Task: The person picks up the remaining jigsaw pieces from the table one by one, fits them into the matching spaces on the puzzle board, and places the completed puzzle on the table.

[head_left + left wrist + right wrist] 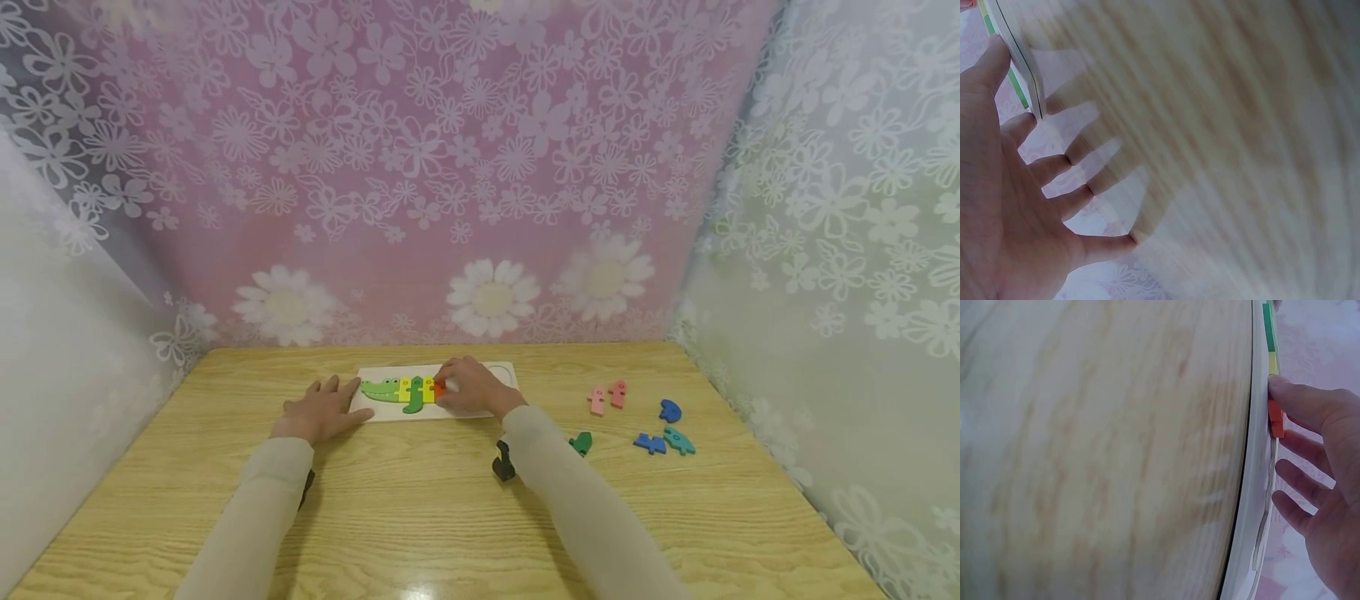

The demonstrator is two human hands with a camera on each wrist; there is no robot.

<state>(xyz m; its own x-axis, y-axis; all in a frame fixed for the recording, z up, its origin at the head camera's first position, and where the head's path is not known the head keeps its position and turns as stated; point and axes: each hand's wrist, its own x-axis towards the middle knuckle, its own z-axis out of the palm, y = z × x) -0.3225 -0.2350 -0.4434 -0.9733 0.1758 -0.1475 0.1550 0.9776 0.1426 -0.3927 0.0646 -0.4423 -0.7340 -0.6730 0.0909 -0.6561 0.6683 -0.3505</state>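
Note:
A white puzzle board (390, 415) lies near the far side of the table with a crocodile partly laid out on it. The green head piece (381, 390) is at its left, followed by yellow pieces (405, 389) and a green piece with a leg (414, 400). My right hand (474, 386) pinches an orange-red puzzle piece (1276, 419) between thumb and finger, beside the yellow ones; its other fingers are loosely bent. My left hand (318, 410) rests at the board's left end, fingers spread, thumb against the board edge (1022, 62).
Loose on the table's right lie two pink pieces (597, 401), a dark blue piece (670, 410), a blue piece (649, 443), a teal piece (679, 441) and a green piece (581, 443), partly hidden by my right sleeve (555, 467). Flower-patterned curtains (450, 167) surround the wooden table (405, 508).

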